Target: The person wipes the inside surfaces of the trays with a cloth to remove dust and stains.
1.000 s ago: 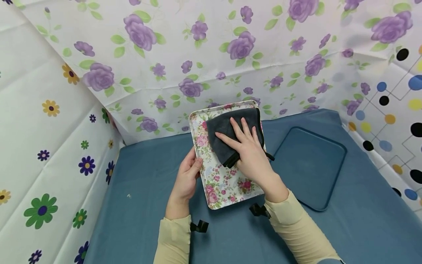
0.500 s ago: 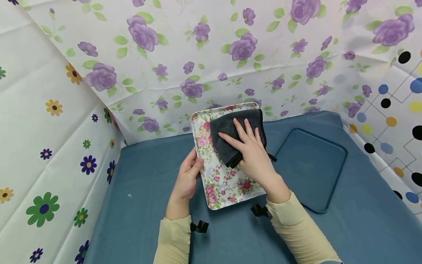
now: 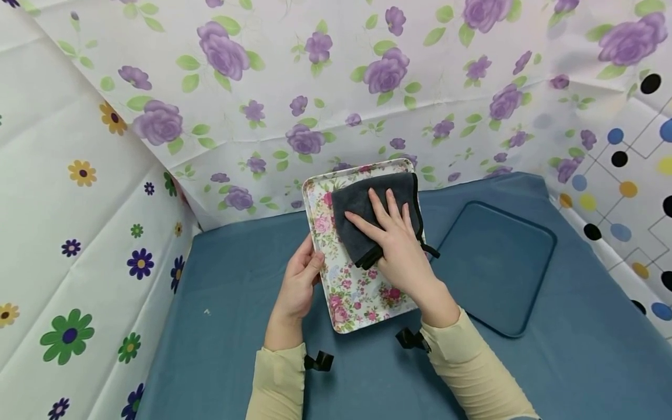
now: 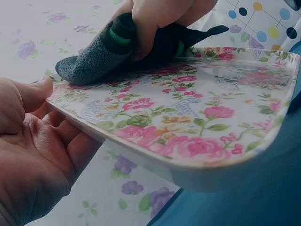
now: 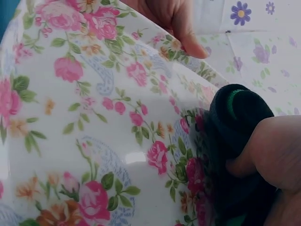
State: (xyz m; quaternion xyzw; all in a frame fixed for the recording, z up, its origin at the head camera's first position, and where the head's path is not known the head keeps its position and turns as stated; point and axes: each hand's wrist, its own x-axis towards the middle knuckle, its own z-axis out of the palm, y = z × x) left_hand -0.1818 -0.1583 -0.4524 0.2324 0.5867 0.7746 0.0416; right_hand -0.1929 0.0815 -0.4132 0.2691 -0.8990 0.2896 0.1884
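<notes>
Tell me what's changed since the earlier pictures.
Nothing visibly moved, was grabbed or let go; only the view shifts slightly. The left hand still holds the flowered tray by its edge, the right hand presses the grey cloth on it, and the blue tray stays put.

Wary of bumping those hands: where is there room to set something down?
Widest: the blue cloth tabletop between the white flower-printed left sheet and left hand, save a small pale mark. Another: between the flat blue rectangular tray and white dotted sheet. Crowded: the middle, with the white rectangular floral tray, dark grey cloth and right hand.
</notes>
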